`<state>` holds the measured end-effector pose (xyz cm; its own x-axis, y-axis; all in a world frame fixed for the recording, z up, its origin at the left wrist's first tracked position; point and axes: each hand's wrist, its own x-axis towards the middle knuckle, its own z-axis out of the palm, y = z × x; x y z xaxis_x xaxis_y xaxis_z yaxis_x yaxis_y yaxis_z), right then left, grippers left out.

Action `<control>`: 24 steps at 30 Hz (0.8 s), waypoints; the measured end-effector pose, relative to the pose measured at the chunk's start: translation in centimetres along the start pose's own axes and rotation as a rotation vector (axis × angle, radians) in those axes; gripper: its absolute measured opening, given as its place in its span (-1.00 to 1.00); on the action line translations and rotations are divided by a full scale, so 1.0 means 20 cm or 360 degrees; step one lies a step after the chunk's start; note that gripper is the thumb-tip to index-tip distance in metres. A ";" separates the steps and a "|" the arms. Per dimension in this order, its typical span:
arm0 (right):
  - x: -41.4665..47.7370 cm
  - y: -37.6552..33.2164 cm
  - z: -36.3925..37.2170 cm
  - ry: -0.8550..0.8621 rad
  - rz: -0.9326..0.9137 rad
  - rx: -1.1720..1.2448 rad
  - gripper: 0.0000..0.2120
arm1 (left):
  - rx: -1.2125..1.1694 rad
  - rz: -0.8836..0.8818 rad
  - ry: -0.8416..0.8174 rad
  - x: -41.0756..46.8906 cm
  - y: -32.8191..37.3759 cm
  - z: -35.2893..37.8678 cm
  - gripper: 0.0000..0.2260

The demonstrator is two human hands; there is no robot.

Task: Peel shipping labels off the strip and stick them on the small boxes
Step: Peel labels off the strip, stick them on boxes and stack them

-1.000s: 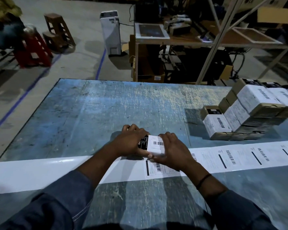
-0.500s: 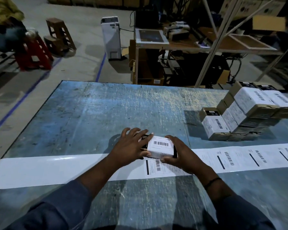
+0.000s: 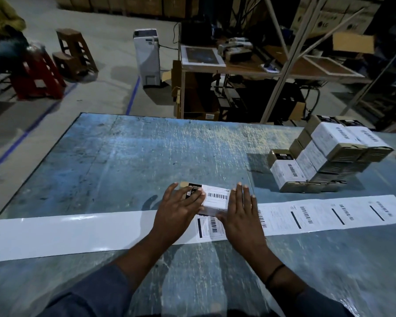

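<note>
A small box (image 3: pixel 215 199) with a white shipping label on top lies on the blue table (image 3: pixel 114 161), at the far edge of the label strip. My left hand (image 3: pixel 177 209) lies flat with straight fingers on the box's left part, over its black end. My right hand (image 3: pixel 240 213) lies flat with straight fingers along the box's right side. The label strip (image 3: pixel 318 213) runs across the table; printed labels sit to the right of my hands, one label (image 3: pixel 209 226) lies just under them, and bare white backing (image 3: pixel 66 234) stretches to the left.
A stack of labelled small boxes (image 3: pixel 325 156) stands at the table's right. Beyond the far edge are a wooden workbench (image 3: pixel 238 65) with equipment, metal shelf posts, a white appliance (image 3: pixel 146 56), brown stools and a red stool (image 3: pixel 37 76) on the floor.
Both hands have gone from curled round the box to lying flat with straight fingers on it. The box now lies flatter, with its label facing up.
</note>
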<state>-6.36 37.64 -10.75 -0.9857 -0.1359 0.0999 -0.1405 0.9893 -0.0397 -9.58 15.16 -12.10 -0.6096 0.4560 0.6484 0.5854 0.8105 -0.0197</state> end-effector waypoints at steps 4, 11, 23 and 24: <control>0.00 0.02 -0.03 -0.0282 0.0050 0.0370 0.13 | -0.0060 0.0060 0.0121 -0.01 -0.01 0.00 -0.79; 0.07 0.11 -0.09 0.0014 -0.0054 0.0659 -0.06 | -0.0176 -0.0018 0.0306 -0.07 -0.03 -0.12 -0.96; 0.05 -0.29 -0.13 0.0016 0.0205 0.0438 -0.17 | -0.1313 -0.1410 -0.0178 -0.14 -0.09 -0.19 -0.67; 0.03 -0.34 -0.12 -0.0018 0.0230 0.0539 -0.13 | -0.1373 -0.1441 -0.0209 -0.13 -0.11 -0.20 -0.68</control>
<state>-5.79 31.00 -8.08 -0.9983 0.0014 0.0583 -0.0208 0.9250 -0.3795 -7.14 10.76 -10.68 -0.9941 -0.0639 0.0877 0.0581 0.3698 0.9273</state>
